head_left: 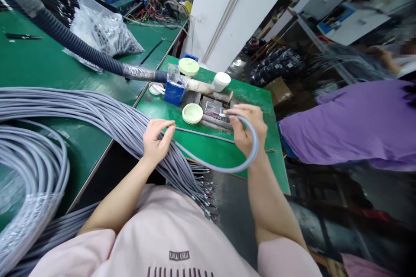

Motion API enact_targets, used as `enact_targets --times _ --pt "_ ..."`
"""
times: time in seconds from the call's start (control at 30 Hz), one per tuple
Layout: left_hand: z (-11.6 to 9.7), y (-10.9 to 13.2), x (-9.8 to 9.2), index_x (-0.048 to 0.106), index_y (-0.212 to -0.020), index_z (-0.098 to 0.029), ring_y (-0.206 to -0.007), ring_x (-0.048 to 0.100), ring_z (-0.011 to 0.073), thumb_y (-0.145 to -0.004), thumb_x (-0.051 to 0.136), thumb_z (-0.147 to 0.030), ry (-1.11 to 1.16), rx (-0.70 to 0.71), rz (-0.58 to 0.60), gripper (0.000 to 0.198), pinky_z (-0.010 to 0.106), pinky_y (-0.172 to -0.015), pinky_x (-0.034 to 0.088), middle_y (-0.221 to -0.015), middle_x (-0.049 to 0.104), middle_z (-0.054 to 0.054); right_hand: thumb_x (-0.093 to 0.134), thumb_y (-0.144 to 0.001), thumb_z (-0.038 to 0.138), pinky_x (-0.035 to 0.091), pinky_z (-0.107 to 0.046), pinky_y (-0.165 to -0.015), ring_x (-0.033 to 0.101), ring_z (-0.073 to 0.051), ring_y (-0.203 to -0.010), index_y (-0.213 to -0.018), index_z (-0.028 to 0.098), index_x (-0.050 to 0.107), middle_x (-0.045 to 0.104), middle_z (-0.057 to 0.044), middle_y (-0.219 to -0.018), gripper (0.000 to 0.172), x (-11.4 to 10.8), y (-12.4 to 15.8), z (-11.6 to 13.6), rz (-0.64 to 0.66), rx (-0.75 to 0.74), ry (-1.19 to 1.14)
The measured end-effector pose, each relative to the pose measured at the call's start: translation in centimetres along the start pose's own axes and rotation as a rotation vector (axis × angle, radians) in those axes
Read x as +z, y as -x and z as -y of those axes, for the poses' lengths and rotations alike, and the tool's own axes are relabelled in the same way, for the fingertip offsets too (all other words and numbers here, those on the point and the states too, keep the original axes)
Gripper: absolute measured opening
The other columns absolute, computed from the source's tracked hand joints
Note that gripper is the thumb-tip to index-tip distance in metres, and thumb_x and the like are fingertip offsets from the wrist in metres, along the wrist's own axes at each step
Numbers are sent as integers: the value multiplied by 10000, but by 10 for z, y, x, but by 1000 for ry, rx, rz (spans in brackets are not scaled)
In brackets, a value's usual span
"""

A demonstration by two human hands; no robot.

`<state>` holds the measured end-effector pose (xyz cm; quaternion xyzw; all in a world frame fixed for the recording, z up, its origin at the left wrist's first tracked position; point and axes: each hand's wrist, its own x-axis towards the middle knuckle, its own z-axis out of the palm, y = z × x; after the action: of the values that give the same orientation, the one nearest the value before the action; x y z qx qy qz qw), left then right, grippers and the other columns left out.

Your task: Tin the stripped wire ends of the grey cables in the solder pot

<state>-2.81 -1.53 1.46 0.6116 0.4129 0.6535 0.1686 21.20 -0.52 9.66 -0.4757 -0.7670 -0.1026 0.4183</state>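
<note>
My right hand (246,129) pinches the stripped end of a grey cable (227,166), holding its tip over a small metal tray (214,110) set in the green bench. That cable loops round under my right wrist and back toward the left. My left hand (157,139) rests on a thick bundle of grey cables (107,117), fingers closed on one cable that runs off to the right. The bundle's stripped ends (203,190) hang over my lap.
A pale green lid (192,113), a green-capped jar (189,67), a white jar (221,81) and a blue box (174,91) stand round the tray. A corrugated black hose (81,47) crosses the left bench. A person in purple (351,125) sits at right.
</note>
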Motion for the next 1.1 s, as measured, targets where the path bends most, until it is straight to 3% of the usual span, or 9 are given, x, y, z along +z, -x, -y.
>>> enact_targets --times 0.17,0.43,0.67,1.1 --pt "27 5 -3 688 -951 -204 -910 625 190 -858 614 -266 -172 87 -25 135 386 -868 476 -868 724 41 488 -926 334 412 -434 -910 595 -246 -967 -878 223 695 686 -61 -906 240 24 -38 -1 222 -23 13" --pt "25 7 -4 690 -926 -204 -907 635 195 -865 592 -257 -183 67 -11 127 391 -871 470 -850 730 44 471 -930 366 385 -432 -867 568 -252 -916 -883 233 694 659 -77 -895 264 61 -69 0 541 -181 43" --pt "25 7 -5 694 -889 -211 -882 654 194 -870 578 -266 -153 40 7 130 410 -905 453 -827 736 40 475 -921 342 359 -410 -844 545 -235 -873 -889 217 697 631 -75 -886 257 83 -70 0 620 -279 116" --pt "26 6 -5 685 -906 -211 -868 656 190 -848 605 -215 -144 87 -6 99 404 -893 457 -827 734 35 490 -922 325 372 -391 -808 535 -215 -842 -881 195 708 579 -76 -833 258 96 -64 -3 653 -323 161"
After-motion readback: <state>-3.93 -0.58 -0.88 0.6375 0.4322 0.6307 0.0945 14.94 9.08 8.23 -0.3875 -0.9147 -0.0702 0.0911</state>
